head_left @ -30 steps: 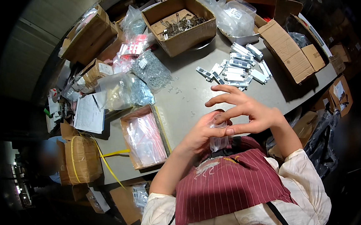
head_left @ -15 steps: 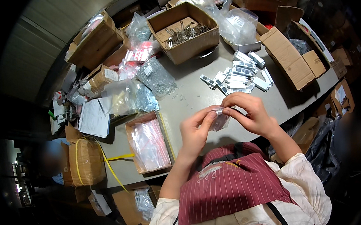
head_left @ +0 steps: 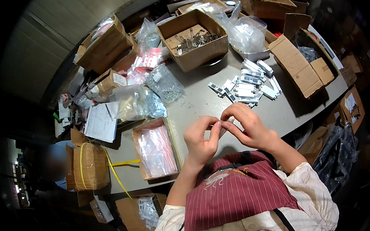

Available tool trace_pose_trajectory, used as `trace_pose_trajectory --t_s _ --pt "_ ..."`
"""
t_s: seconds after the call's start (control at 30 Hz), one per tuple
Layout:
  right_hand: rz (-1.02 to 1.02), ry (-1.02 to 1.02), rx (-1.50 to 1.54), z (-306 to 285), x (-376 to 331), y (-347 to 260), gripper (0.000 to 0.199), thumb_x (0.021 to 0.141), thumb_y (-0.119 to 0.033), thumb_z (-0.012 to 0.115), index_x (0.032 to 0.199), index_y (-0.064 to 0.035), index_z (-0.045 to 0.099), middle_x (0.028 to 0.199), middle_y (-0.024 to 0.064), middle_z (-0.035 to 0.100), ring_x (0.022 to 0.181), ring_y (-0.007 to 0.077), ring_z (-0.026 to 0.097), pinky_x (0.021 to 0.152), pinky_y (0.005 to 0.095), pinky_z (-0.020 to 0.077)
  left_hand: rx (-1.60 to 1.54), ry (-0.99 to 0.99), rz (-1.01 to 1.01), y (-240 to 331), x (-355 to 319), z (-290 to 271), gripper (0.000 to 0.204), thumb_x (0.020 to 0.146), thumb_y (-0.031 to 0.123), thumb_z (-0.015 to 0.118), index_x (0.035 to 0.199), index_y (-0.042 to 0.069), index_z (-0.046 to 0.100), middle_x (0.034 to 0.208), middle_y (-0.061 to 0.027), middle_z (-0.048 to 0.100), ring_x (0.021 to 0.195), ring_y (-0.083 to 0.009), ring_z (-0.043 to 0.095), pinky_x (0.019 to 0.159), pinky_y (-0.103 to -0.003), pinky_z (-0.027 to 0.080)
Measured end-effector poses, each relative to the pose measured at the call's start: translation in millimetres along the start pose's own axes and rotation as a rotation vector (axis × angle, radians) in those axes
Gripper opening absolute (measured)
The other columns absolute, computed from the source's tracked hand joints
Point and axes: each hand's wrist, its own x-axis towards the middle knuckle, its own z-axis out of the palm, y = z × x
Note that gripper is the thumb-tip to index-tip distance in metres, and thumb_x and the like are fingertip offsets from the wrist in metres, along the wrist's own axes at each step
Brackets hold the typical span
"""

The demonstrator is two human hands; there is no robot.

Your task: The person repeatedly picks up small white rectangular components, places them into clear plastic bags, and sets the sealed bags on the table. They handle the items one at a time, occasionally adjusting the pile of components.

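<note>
Close in front of my apron, my left hand (head_left: 202,138) and my right hand (head_left: 250,128) meet at the fingertips. Both pinch a small clear plastic bag (head_left: 222,131), of which only a sliver shows between the fingers; its contents are hidden. Beyond the hands lies a loose pile of white and grey oblong parts (head_left: 246,87) with dark ends. Left of my left hand, a low cardboard box (head_left: 172,135) holds a stack of flat clear bags with red edges (head_left: 155,149).
A cardboard box of metal pieces (head_left: 200,63) stands at the back, beside a large clear bag (head_left: 248,34). Bags of small parts (head_left: 163,82) and papers (head_left: 100,123) crowd the left. An open carton (head_left: 295,67) sits at the right edge. A strapped carton (head_left: 90,165) stands lower left.
My hands have drawn slightly nearer to my body and turned, fingertips closer together. The small bag, plainly visible before, is now mostly covered by my fingers. The view has shifted a little.
</note>
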Motion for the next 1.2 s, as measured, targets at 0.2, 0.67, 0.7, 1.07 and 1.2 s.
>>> trace_pose_trajectory --t_s 0.2,0.67,0.7,1.07,1.2 --pt "-0.072 -0.089 -0.066 10 9 -4 0.011 0.089 -0.005 0.065 0.096 -0.0013 0.057 0.086 0.0145 0.057 0.08 0.0341 0.054 0.074 0.0423 0.0417 -0.036 0.014 -0.049 1 -10 -15 0.004 0.089 0.002 0.069 0.09 -0.001 0.068 0.08 -0.0116 0.07 0.073 -0.0193 0.071 0.069 -0.03 0.055" --pt "-0.248 -0.475 0.051 78 67 -28 0.016 0.086 -0.011 0.069 0.09 -0.0008 0.058 0.078 0.0134 0.059 0.07 0.0323 0.059 0.064 0.0415 0.0495 -0.587 0.393 -0.428 -18 -61 -105 0.012 0.092 0.01 0.063 0.09 -0.002 0.063 0.085 -0.0091 0.069 0.076 -0.0144 0.065 0.076 -0.027 0.051" --pt "-0.266 -0.523 0.066 89 68 -29 0.016 0.087 -0.011 0.069 0.091 -0.0001 0.058 0.078 0.0132 0.059 0.068 0.0304 0.059 0.061 0.0398 0.0495 -0.606 0.436 -0.444 -19 -70 -111 0.012 0.092 0.01 0.063 0.09 -0.002 0.063 0.085 -0.0088 0.069 0.076 -0.014 0.065 0.076 -0.027 0.051" --pt "-0.142 -0.973 0.35 237 56 -52 0.018 0.082 -0.017 0.069 0.089 -0.0004 0.066 0.075 0.0164 0.066 0.066 0.0287 0.065 0.064 0.0386 0.0519 -0.536 0.953 -0.572 -49 -222 -165 0.009 0.092 0.011 0.065 0.093 0.002 0.063 0.085 -0.0065 0.069 0.077 -0.0123 0.065 0.074 -0.026 0.053" --pt "-0.366 -0.985 0.326 282 45 -40 0.022 0.081 -0.019 0.07 0.087 0.0007 0.063 0.077 0.0185 0.065 0.069 0.0341 0.065 0.065 0.0422 0.0514 -0.498 1.202 -0.575 -69 -263 -172 0.007 0.093 0.011 0.064 0.092 0.004 0.064 0.084 -0.0047 0.066 0.075 -0.0126 0.062 0.068 -0.026 0.049"
